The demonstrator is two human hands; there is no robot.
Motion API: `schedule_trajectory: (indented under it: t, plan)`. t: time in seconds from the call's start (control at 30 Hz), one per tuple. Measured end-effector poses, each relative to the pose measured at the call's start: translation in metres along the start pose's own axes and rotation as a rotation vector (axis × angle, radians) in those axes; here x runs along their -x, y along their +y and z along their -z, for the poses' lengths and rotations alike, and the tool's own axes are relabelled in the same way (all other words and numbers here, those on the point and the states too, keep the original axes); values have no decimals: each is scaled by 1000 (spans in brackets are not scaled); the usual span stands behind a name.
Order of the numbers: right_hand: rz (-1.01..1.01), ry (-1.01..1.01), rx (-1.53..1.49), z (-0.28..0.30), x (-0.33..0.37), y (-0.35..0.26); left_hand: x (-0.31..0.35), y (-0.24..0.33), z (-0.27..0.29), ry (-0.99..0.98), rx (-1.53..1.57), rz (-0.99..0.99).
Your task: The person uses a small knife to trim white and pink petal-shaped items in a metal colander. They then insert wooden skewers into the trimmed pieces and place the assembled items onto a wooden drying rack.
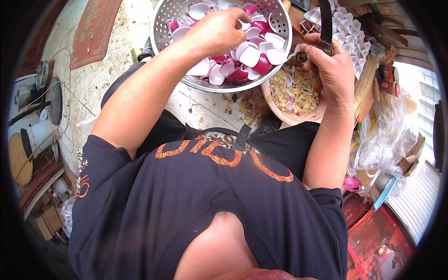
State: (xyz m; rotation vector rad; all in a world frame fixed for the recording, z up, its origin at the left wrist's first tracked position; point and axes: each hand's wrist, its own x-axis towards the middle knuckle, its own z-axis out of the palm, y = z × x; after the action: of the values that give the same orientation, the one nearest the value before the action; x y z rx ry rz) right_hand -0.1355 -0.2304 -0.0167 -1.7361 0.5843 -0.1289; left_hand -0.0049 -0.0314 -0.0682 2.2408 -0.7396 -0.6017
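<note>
A perforated metal colander [161, 70] full of cut red onion pieces [249, 56], white inside and purple outside, stands in front of me. My left hand [219, 32] reaches over it with curled fingers, and a pale onion piece shows at the fingertips. To the right, my right hand [332, 67] is closed round a knife [325, 21]; its dark blade points away from me, and a bit of brown handle shows below the palm. A thin whitish scrap lies by that thumb. Under this hand sits a pink bowl [276, 108] of pale yellow pieces, partly hidden.
Rows of white cupped pieces [343, 35] lie at the far right, beside a bundle of thin sticks [365, 88]. Crumpled clear plastic bags [392, 135] and a red-lidded jar [389, 81] are nearer. A red mat [95, 32] lies on the stained floor at left.
</note>
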Motion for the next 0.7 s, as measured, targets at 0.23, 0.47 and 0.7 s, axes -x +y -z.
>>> schedule_trajectory:
  t: [0.23, 0.47, 0.7]
  plan:
    - [144, 109, 602, 35, 11, 36, -33, -29, 56, 399, -205, -119]
    - [149, 154, 718, 41, 26, 32, -70, -99, 59, 229, -582, 72]
    - [96, 96, 774, 43, 27, 34, -84, -100, 32, 184, -900, 129]
